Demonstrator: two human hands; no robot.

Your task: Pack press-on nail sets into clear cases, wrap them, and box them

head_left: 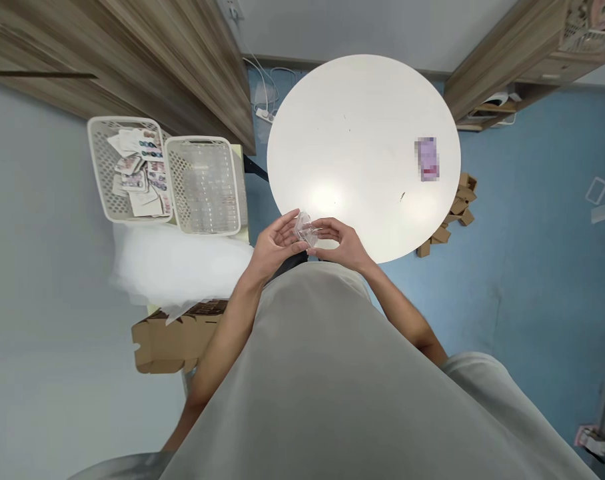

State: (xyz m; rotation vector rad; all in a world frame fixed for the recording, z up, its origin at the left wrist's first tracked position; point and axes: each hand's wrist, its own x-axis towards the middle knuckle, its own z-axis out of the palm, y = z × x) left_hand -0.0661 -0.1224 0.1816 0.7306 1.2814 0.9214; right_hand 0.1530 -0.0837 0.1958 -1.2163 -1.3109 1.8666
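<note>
Both of my hands meet over the near edge of a round white table (pixel 362 133). Between them is a small clear plastic box (pixel 306 230). My left hand (pixel 276 245) cups the box from the left with fingers curled round it. From the right, my right hand (pixel 340 241) pinches the same box with fingertips pressed to its side. The box's contents, if any, are too small to make out.
Two white mesh baskets stand left of the table: one (pixel 127 167) holds printed cards, the other (pixel 205 183) clear plastic items. White wrapping (pixel 172 263) and a cardboard box (pixel 167 340) lie below them. A purple item (pixel 427 159) rests on the table's right. Cardboard scraps (pixel 455 213) litter the blue floor.
</note>
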